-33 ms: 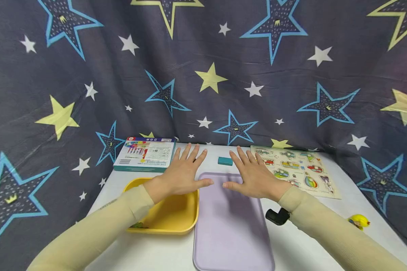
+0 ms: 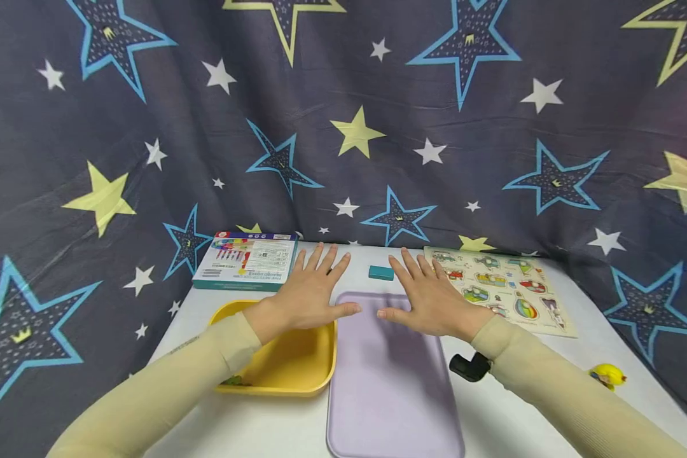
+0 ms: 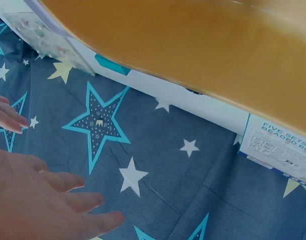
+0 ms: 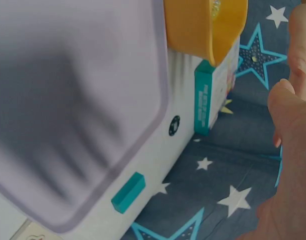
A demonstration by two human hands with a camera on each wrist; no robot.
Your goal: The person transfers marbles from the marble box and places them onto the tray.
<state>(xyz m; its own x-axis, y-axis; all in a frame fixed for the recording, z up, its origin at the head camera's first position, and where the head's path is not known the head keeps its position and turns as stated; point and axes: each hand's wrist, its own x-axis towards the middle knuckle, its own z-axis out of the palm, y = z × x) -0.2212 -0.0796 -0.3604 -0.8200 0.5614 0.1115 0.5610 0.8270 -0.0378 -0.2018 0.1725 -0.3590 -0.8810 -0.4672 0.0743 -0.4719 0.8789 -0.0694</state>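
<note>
My left hand (image 2: 302, 294) is held in the air with fingers spread, over the far part of a yellow bin (image 2: 329, 369). My right hand (image 2: 432, 294), fingers also spread, hovers above the far right edge of a lilac tray (image 2: 389, 394) and casts a shadow on it. Both palms face down and away, thumbs pointing toward each other, and neither hand holds anything. Past the tray's far end lies a small teal block (image 2: 381, 273), between the two sets of fingertips. A bit of green shows at the bottom of the bin, the rest of its inside partly covered by my left arm.
A flat boxed set (image 2: 246, 261) lies at the back left. At the back right is a wooden picture puzzle board (image 2: 506, 289). A small yellow toy (image 2: 608, 374) sits near the right table edge. Behind the white table hangs a dark star-patterned curtain (image 2: 343, 83).
</note>
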